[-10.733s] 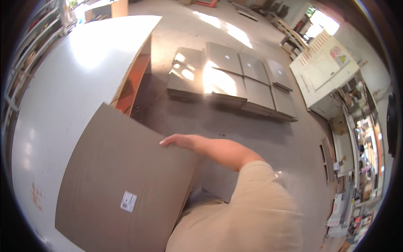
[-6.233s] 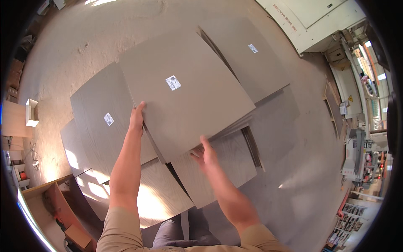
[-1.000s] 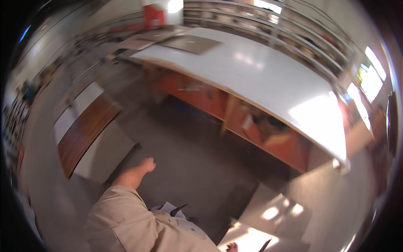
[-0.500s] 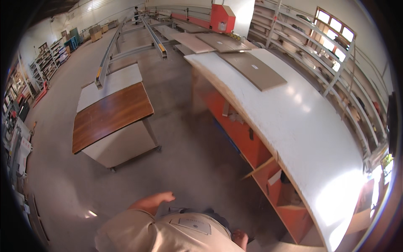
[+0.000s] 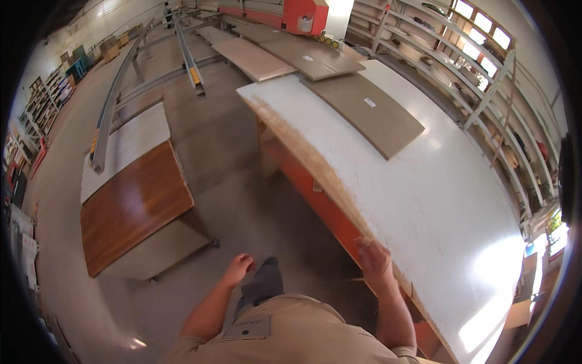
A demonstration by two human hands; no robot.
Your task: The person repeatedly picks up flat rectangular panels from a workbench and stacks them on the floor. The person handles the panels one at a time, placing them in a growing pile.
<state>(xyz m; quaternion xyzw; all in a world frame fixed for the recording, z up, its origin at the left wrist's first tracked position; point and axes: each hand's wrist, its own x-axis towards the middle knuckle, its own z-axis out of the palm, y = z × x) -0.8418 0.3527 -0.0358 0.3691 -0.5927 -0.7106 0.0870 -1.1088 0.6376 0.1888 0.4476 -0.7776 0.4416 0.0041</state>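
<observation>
My left hand hangs in front of my body over the grey floor. Its fingers are curled in, and nothing shows in them. My right hand is raised beside the worn front edge of a long white-topped workbench; whether it touches the edge I cannot tell. Its fingers are loosely bent and a little apart, with no object visible in them. A grey-brown flat panel lies on the bench beyond that hand, with a small white label on it.
To the left stands a wheeled cart with a brown wood-look panel on top. Metal rails run away behind it. More panels lie near a red machine. Shelving lines the right wall. A person stands far off.
I have moved forward along the bench, and the cart has shifted left and nearer in view. My right hand has risen from low by my body to the bench edge.
</observation>
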